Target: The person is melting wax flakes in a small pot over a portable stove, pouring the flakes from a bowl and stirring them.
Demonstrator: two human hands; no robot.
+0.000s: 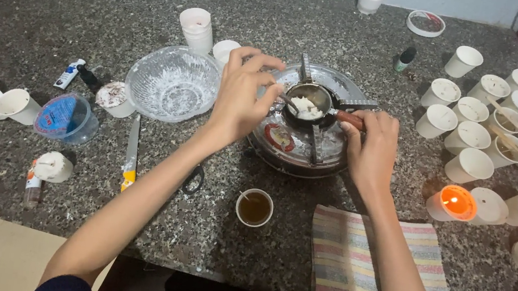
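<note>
The small pan of white wax is set on the stove. Its handle, pointing right, is gripped by the right hand. A stick is pinched by the left hand.

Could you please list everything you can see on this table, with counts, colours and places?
small pan: one, metal, white lumps inside, on stove
stove: one, silver, centre
glass bowl: one, clear, left of stove
paper cups: many, white, right side
lit candle: one, orange glow, right
cloth: one, striped, front edge
knife: one, yellow handle, left
cup of brown liquid: one, front
left hand: holding a utensil in the pan
right hand: gripping pan handle
</note>
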